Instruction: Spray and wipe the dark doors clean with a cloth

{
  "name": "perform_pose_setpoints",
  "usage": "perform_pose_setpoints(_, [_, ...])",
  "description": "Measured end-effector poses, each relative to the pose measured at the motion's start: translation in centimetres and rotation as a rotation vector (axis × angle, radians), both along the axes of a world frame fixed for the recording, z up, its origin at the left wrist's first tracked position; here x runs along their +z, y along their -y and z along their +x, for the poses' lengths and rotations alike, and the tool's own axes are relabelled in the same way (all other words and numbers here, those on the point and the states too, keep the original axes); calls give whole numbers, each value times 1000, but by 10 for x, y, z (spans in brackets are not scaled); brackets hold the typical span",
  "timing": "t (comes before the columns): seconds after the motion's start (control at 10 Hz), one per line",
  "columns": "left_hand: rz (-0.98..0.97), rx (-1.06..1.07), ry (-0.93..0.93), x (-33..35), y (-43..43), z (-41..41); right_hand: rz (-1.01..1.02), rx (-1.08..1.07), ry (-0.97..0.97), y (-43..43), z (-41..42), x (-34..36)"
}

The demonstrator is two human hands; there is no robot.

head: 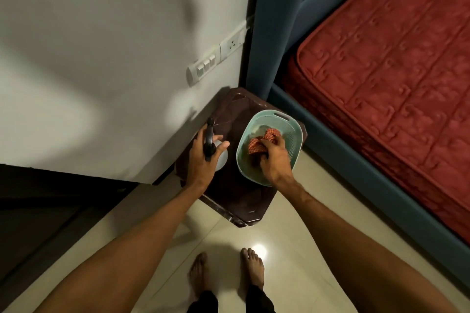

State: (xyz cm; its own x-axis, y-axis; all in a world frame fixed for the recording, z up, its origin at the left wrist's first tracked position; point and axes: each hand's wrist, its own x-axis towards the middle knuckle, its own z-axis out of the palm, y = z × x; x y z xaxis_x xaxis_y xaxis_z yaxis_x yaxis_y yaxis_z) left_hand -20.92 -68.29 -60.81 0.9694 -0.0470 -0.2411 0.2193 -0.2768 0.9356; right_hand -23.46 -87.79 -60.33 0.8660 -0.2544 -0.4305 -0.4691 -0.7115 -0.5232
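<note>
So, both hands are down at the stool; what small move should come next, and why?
Probably lift the cloth out of the basket: the right hand grips it there, and the left hand holds the spray bottle.

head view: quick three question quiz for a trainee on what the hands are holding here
1. True or false: the left hand grips the spray bottle.
2. Where does the cloth lie? A in a bucket; B in the basket; C on a shelf.
3. Fill in: the fingers of the right hand curl round the ____.

Key: 1 true; 2 B; 3 cloth.
</note>
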Motion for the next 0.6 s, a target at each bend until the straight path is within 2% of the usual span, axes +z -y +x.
perform_pose_setpoints(0.1, [18, -8, 33, -9, 5, 8, -26, 70, -159, 1, 6, -14])
perform_pose_setpoints(0.3, [120, -42, -14, -8, 0, 13, -42, 117, -248, 5, 17, -3])
perform_pose_setpoints(0.6, [154, -38, -71, 15, -18, -9, -82, 49, 51, 4, 1, 51])
